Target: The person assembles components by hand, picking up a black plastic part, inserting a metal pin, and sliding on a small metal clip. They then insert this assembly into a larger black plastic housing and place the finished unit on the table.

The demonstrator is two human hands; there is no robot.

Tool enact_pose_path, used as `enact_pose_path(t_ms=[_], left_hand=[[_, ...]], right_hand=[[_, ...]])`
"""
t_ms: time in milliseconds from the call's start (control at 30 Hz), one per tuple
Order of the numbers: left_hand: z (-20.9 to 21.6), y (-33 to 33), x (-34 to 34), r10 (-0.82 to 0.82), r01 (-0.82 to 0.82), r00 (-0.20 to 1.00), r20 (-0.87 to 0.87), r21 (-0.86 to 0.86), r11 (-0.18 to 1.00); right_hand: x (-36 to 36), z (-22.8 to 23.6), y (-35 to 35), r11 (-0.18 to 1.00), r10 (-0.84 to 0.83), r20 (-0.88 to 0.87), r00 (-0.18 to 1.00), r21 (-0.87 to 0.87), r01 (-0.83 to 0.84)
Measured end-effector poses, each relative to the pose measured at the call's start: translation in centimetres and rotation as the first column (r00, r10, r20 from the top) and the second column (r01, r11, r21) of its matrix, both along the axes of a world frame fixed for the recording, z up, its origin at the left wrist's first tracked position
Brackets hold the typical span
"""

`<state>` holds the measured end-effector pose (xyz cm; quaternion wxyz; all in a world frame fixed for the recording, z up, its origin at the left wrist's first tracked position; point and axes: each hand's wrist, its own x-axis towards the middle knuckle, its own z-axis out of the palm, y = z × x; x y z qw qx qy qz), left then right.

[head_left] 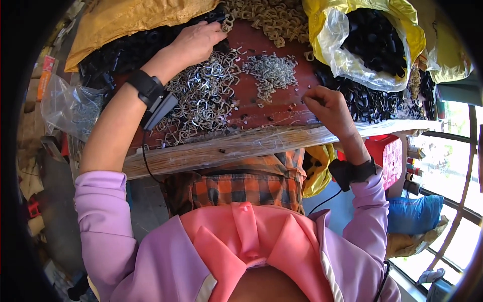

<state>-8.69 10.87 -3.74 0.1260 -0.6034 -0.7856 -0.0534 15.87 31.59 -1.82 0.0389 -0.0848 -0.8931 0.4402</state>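
Working over the red bench (259, 115), you've got your right hand (326, 106) curled closed near the black pieces (363, 103). Silver links (198, 95) and clear bits (271, 73) sit mid-bench. Farther up, your left hand (198, 43) is right at a tan link (228, 23); honestly can't tell if that grip's closed on it.

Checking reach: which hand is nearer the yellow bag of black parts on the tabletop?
Right. The right hand is just short of the yellow bag; the left hand is farther, leftward.

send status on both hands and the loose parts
Left hand at tan piece. Right hand curled, contents unclear. Small clear pieces heaped between. Metal pieces heaped nearby.
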Motion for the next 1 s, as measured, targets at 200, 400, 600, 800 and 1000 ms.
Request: enact_pose_path(t_ms=[200,400,600,800,1000], left_hand=[[-0.1,-1.3,0.2,-0.004,-0.001,0.991,0.132,0.038,0.999],[1.3,-3.5,1.4,-0.008,-0.061,0.933,0.36,0.18,0.982],[3.2,-7.0,7.4,-0.226,-0.443,-0.335,0.915,0.059,0.895],[2.3,-8.3,11.4,-0.391,-0.43,-0.721,0.573,0.073,0.9],[1.9,-8.0,13.4,-0.415,-0.489,-0.736,0.534,0.005,0.873]], right_hand=[[-0.1,-0.7,0.3,0.988,0.082,-0.043,0.996,0.135,-0.076],[0.0,-0.5,-1.4,0.942,0.147,0.017,0.989,0.304,-0.145],[-0.8,-1.9,-4.0,0.905,0.126,-0.025,0.992,0.412,-0.105],[-1.0,-2.8,-4.0,0.856,0.163,0.03,0.986,0.493,-0.157],[-0.7,-3.0,-3.6,0.86,0.242,-0.063,0.968,0.476,-0.184]])
